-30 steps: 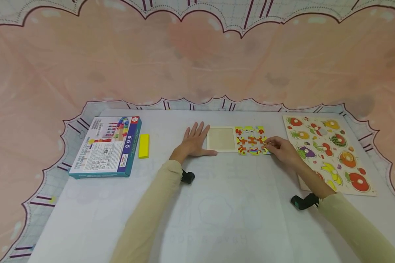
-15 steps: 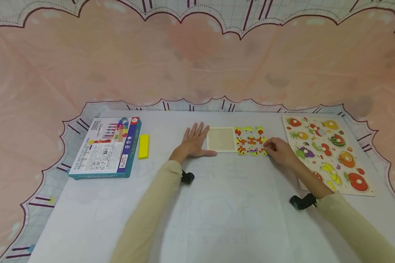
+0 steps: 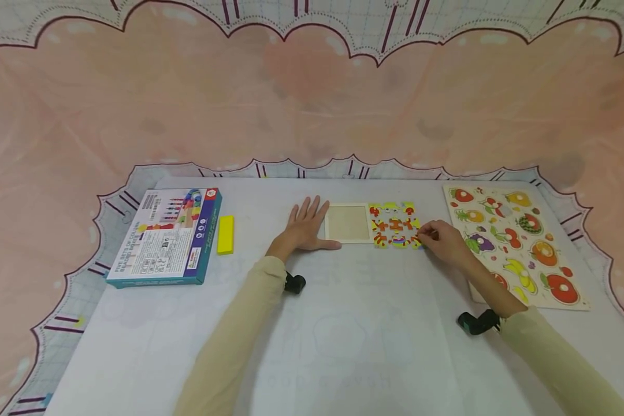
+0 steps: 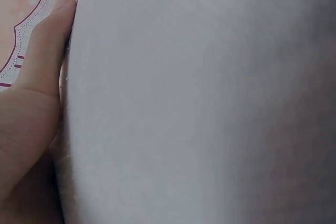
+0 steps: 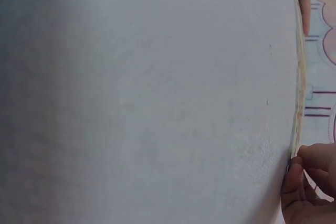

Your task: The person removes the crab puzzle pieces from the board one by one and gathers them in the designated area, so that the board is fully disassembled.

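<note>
My left hand (image 3: 304, 228) lies with fingers spread at the left edge of an empty square puzzle tray (image 3: 347, 223), thumb along its lower edge. Adjoining the tray on the right is a yellow and red jigsaw puzzle (image 3: 394, 225), its pieces laid close together in a square. At that puzzle's lower right corner, my right hand (image 3: 444, 241) pinches a puzzle piece (image 3: 415, 240) between thumb and curled fingers. In the right wrist view, thumb and fingertips meet at the thin wooden edge (image 5: 300, 77); much of the piece is hidden by the fingers.
A fruit picture board (image 3: 520, 245) lies on the right, partly under my right forearm. On the left are a bead toy box (image 3: 161, 237) and a yellow block (image 3: 226, 235). The white table (image 3: 343, 323) has a patterned curtain (image 3: 312, 104) behind it.
My right hand has shifted slightly down and left, bringing the corner piece in against the rest of the puzzle. The left hand has stayed in place.
</note>
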A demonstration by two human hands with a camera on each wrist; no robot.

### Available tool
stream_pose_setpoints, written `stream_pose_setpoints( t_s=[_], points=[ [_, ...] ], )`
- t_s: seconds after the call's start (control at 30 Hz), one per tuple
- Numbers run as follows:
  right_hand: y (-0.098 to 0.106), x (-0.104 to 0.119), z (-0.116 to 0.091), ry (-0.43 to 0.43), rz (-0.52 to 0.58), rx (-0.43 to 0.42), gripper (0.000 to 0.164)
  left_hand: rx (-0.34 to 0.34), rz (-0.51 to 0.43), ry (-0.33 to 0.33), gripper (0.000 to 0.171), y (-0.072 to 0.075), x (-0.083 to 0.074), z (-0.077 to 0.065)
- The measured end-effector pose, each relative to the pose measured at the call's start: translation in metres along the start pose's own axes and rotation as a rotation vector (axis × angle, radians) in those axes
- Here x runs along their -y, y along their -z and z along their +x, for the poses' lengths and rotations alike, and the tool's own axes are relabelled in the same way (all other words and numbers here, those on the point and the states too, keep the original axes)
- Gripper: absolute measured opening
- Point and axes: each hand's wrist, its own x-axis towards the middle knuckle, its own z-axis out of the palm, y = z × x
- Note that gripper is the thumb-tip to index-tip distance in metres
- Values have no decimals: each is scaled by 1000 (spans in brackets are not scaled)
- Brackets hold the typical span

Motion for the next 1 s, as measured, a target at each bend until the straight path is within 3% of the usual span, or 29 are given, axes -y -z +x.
stream_pose_setpoints(
  t_s=[0.27,0.5,0.63,0.77,0.87,1.0],
  points=[
    [-1,6,3,15,75,-53,28,2,-2,-6,113,2,3,-1],
    [-9,16,15,20,96,-65,32,-11,-147,-62,91,2,11,-4],
    [-16,26,20,46,110,-61,32,-33,-227,-60,78,1,14,-5],
    [-19,39,27,84,104,-65,32,-93,-220,-21,73,-2,11,-7],
    [-20,49,32,106,61,-66,36,-185,-164,26,71,-3,8,-8],
    [-24,61,38,123,-76,-70,49,-290,-111,109,75,0,5,-10]
  ],
)
